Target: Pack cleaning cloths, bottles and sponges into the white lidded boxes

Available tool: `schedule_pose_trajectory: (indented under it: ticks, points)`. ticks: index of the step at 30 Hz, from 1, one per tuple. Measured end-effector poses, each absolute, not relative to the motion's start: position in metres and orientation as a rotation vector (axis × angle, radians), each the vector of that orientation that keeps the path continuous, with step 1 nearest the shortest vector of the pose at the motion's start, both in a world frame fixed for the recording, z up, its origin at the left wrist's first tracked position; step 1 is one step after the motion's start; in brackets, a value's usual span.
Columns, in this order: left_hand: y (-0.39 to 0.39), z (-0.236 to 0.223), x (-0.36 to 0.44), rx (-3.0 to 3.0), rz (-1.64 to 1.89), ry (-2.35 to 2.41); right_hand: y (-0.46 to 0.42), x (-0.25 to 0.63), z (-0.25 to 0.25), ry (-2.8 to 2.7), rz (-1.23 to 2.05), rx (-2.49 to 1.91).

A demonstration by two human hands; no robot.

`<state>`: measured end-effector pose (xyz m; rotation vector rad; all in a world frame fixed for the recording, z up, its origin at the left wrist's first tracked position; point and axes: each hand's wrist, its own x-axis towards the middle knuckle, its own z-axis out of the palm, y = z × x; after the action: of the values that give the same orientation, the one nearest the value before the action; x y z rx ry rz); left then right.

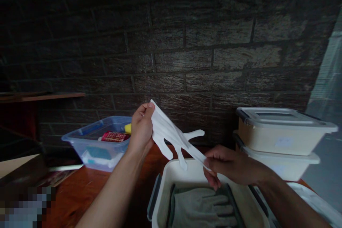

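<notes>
My left hand (141,128) is closed on the cuff of a white cloth glove (171,136) and holds it up above the table. My right hand (229,165) pinches one finger of the same glove, just over an open white bin (171,178). Grey gloves (203,208) lie folded inside that bin, below my right hand.
A clear blue-tinted tub (93,142) with a red packet and a yellow item stands at the left on the wooden table (77,188). Two stacked lidded white boxes (280,139) stand at the right. A dark brick wall (187,42) runs behind.
</notes>
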<state>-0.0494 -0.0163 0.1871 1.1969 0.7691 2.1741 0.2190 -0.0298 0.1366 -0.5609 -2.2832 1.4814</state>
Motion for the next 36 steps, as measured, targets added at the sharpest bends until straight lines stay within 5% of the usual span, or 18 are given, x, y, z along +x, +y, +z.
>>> schedule_pose_trajectory:
  ticks: [11, 17, 25, 36]
  points:
    - [-0.047, 0.174, 0.004, 1.383, 1.856, 0.753, -0.027, 0.212, 0.127, -2.296, 1.299, -0.691]
    - [-0.055, 0.169, 0.012, 1.282, 1.803, 0.696, -0.034, 0.199, 0.124, -2.089, 1.628, -0.511]
    - [-0.055, 0.17, 0.013, 1.193, 1.909, 0.684, -0.032, 0.199, 0.128, -1.898, 1.909, -0.45]
    - [-0.042, 0.172, 0.001, 1.184, 2.131, 0.661, -0.026, 0.208, 0.129, -1.878, 1.774, -0.577]
